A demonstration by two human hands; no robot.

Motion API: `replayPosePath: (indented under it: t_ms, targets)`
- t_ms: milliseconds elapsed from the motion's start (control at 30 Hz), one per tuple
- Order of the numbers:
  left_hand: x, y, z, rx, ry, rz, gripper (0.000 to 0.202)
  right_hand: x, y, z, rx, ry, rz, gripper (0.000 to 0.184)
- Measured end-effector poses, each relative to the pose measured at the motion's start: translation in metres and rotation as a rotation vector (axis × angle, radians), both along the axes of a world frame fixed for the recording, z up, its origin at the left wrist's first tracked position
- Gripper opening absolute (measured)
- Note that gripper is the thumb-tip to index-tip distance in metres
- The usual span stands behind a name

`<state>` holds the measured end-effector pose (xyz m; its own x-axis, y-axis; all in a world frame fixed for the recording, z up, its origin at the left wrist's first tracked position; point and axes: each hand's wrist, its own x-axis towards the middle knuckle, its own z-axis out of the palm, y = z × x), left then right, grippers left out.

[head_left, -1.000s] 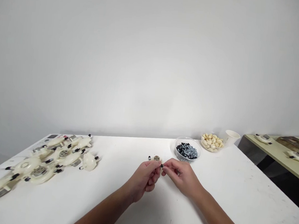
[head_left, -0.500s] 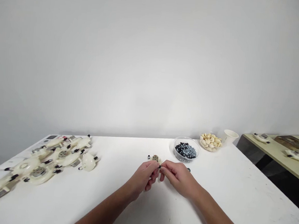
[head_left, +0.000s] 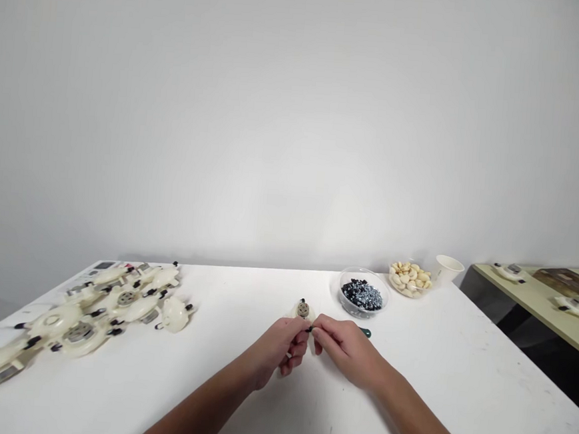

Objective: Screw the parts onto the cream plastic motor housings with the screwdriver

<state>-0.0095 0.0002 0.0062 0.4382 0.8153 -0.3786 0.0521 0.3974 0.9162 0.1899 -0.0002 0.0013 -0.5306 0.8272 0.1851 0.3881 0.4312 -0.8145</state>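
cream plastic housings lie heaped at frame left on the counter. what's in hand?

a small round housing, mid-frame, left hand closed on it, right hand pinching a black piece at its edge. beyond, a clear bowl holds black-and-silver fasteners.

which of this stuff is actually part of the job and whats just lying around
Part of the job:
left hand
right hand
cream plastic part
small black piece
clear bowl of black and silver pieces
heap of cream assemblies

Probably just lying about:
paper cup
beige side table
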Motion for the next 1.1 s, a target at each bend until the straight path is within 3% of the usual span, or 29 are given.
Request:
replayPosePath:
  t_ms: [267,467,567,700,767,900,1000,1100]
  targets:
    - [0.004,0.000,-0.006,0.086,0.002,-0.026,0.036,0.001,0.003,-0.005,-0.271,0.156,0.026,0.043]
    - [0.004,0.001,-0.013,0.152,0.089,-0.002,0.034,0.001,0.009,-0.014,-0.369,0.219,0.040,0.042]
    - [0.004,0.000,-0.014,0.290,0.231,-0.006,0.035,0.001,0.013,-0.017,-0.407,0.245,0.039,0.042]
    - [0.004,-0.004,-0.009,0.642,0.384,0.028,0.034,0.003,0.016,-0.016,-0.464,0.309,0.058,0.044]
    - [0.004,-0.006,-0.006,0.797,0.378,0.054,0.031,0.004,0.015,-0.013,-0.498,0.342,0.077,0.042]
    - [0.002,-0.008,-0.001,0.961,0.332,0.080,0.029,0.003,0.012,-0.007,-0.519,0.364,0.101,0.039]
    - [0.001,-0.008,0.001,0.951,0.352,0.129,0.028,0.001,0.010,-0.006,-0.445,0.340,0.086,0.040]
    - [0.002,-0.006,-0.004,0.701,0.327,0.168,0.043,-0.001,0.008,-0.007,-0.307,0.285,0.022,0.041]
